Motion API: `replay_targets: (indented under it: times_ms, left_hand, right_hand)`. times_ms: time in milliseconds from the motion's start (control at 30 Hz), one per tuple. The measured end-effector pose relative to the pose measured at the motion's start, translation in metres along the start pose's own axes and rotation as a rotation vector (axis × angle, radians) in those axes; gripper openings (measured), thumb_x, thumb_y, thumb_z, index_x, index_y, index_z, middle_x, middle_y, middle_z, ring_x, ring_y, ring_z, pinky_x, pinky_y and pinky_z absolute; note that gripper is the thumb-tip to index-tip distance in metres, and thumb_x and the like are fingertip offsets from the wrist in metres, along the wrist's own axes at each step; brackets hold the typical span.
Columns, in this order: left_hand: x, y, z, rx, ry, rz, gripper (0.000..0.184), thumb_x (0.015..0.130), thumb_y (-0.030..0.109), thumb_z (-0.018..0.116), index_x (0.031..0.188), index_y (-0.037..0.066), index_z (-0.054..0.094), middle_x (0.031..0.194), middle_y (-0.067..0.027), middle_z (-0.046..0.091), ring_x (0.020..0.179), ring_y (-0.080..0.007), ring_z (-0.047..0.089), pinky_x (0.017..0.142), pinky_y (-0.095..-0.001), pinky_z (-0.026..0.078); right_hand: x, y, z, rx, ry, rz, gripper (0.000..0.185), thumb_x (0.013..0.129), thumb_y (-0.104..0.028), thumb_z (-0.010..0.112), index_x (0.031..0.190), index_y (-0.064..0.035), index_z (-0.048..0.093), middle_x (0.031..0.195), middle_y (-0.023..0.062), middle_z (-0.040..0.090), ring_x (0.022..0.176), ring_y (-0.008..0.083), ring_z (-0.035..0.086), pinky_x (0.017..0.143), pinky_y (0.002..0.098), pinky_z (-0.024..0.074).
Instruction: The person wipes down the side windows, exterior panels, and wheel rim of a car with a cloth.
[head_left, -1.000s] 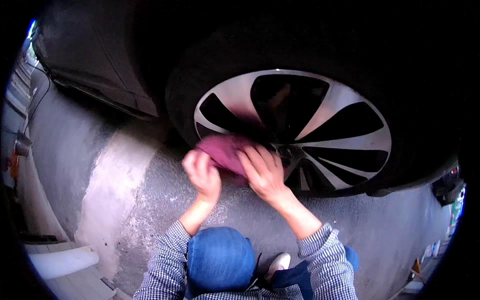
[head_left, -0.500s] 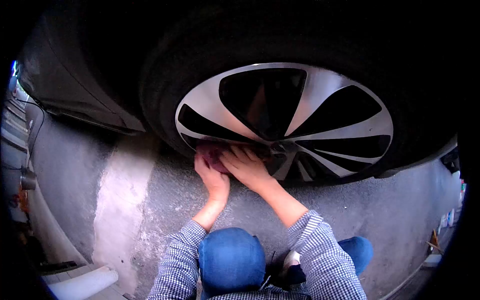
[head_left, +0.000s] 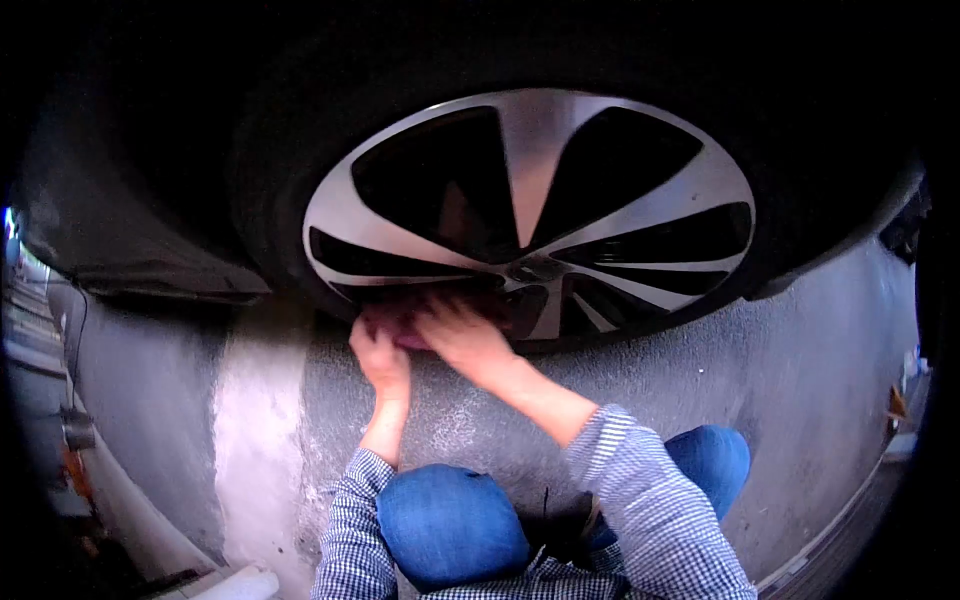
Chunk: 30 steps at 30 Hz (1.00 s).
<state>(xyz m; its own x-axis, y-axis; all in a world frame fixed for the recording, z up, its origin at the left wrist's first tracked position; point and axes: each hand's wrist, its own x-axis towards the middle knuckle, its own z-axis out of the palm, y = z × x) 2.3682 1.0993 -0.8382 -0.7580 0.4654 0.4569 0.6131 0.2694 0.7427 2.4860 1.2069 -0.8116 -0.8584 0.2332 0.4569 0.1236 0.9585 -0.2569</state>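
A car wheel with a silver-and-black alloy rim (head_left: pixel 535 135) fills the upper middle of the head view. Both of my hands are at its lower left edge, on a bunched dark purple cloth (head_left: pixel 408 340). My left hand (head_left: pixel 380 350) is closed on the cloth's left side, below the rim. Bent over the cloth from the right, my right hand (head_left: pixel 460 335) presses it against the lower spokes; its fingers are blurred and their tips partly hidden. The cloth covers part of the rim there.
The dark tyre (head_left: pixel 270 225) and car body (head_left: pixel 140 230) hang over the grey floor (head_left: pixel 640 390), which has a pale stripe (head_left: pixel 260 400). My bent knee (head_left: pixel 450 525) is close below my hands. A white cylindrical object (head_left: pixel 245 583) lies at the lower left.
My hands and the cloth have shifted left along the lower rim. The view has tilted, so the wheel appears turned and farther up and left.
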Motion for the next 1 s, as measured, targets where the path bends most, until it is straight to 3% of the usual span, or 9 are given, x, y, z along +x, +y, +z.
replay_targets:
  times_ms: [33,67,233,533,600,733,800,900,1000]
  left_hand:
    - [-0.009,-0.011,-0.001,0.042,0.090,-0.093,0.036,0.079,-0.005,0.047,0.115,-0.008,0.052,0.119,-0.0220,0.050,0.108,-0.0363,0.050,0.094,-0.0385,0.040]
    - [-0.012,-0.013,-0.006,0.257,0.058,0.104,0.037,0.079,-0.004,0.050,0.116,-0.005,0.054,0.120,-0.0217,0.049,0.111,-0.0369,0.048,0.095,-0.0392,0.039]
    - [-0.039,0.006,0.014,0.146,-0.013,-0.131,0.036,0.074,-0.002,0.054,0.110,-0.001,0.057,0.115,-0.0213,0.050,0.110,-0.0383,0.047,0.096,-0.0412,0.037]
    - [-0.067,0.066,0.062,-0.070,-0.423,0.054,0.041,0.074,0.001,0.058,0.114,0.005,0.053,0.123,-0.0239,0.045,0.112,-0.0409,0.046,0.096,-0.0441,0.040]
    - [-0.065,0.054,0.055,-0.007,-0.334,0.142,0.042,0.073,-0.001,0.057,0.114,0.003,0.053,0.124,-0.0249,0.045,0.112,-0.0416,0.046,0.096,-0.0452,0.039]
    - [-0.050,0.019,0.029,0.161,-0.049,0.120,0.038,0.074,-0.001,0.052,0.112,0.000,0.055,0.122,-0.0241,0.045,0.111,-0.0410,0.045,0.097,-0.0459,0.037]
    - [-0.039,0.001,0.019,0.186,0.056,0.053,0.036,0.079,0.002,0.055,0.116,0.001,0.055,0.121,-0.0221,0.047,0.111,-0.0383,0.045,0.097,-0.0427,0.037]
    - [-0.034,-0.006,0.013,0.154,0.026,-0.203,0.035,0.081,0.005,0.055,0.116,0.002,0.055,0.120,-0.0218,0.048,0.111,-0.0369,0.047,0.097,-0.0418,0.037]
    - [-0.048,-0.015,0.028,0.105,-0.065,-0.118,0.035,0.080,0.004,0.054,0.115,0.000,0.054,0.120,-0.0215,0.048,0.112,-0.0370,0.047,0.098,-0.0421,0.036]
  right_hand:
    - [0.017,-0.013,-0.007,0.100,-0.117,0.075,0.040,0.077,-0.018,0.052,0.115,-0.0055,0.055,0.125,0.0130,0.052,0.122,0.0283,0.046,0.101,0.0409,0.0382]
    - [0.014,-0.015,0.024,0.020,-0.015,-0.060,0.041,0.078,-0.017,0.051,0.116,-0.0054,0.055,0.128,0.0110,0.051,0.123,0.0276,0.044,0.103,0.0385,0.0372]
    - [0.003,0.004,0.018,0.031,-0.072,-0.175,0.044,0.078,-0.018,0.052,0.120,-0.0063,0.053,0.129,0.0084,0.050,0.125,0.0252,0.043,0.105,0.0357,0.0356]
    - [-0.072,0.085,-0.079,-0.363,-0.128,-0.316,0.041,0.075,-0.017,0.052,0.115,-0.0086,0.057,0.128,0.0029,0.052,0.123,0.0204,0.046,0.104,0.0361,0.0360]
    - [-0.064,0.076,-0.080,-0.403,-0.128,-0.297,0.040,0.075,-0.017,0.052,0.113,-0.0083,0.058,0.127,0.0048,0.052,0.123,0.0206,0.046,0.103,0.0362,0.0372]
    - [-0.040,0.048,-0.027,0.000,-0.129,-0.100,0.040,0.076,-0.017,0.052,0.115,-0.0066,0.056,0.129,0.0115,0.051,0.123,0.0240,0.046,0.103,0.0381,0.0373]
    - [-0.018,0.029,0.007,0.075,0.023,-0.205,0.042,0.078,-0.015,0.050,0.119,-0.0037,0.053,0.131,0.0113,0.048,0.123,0.0247,0.045,0.106,0.0355,0.0341]
    - [0.006,0.007,0.033,0.143,-0.018,-0.177,0.043,0.081,-0.016,0.048,0.122,-0.0051,0.051,0.134,0.0106,0.046,0.124,0.0241,0.043,0.106,0.0340,0.0339]
    - [-0.002,0.019,0.026,0.323,-0.178,-0.069,0.043,0.082,-0.016,0.049,0.123,-0.0061,0.051,0.136,0.0088,0.045,0.125,0.0217,0.042,0.107,0.0335,0.0330]
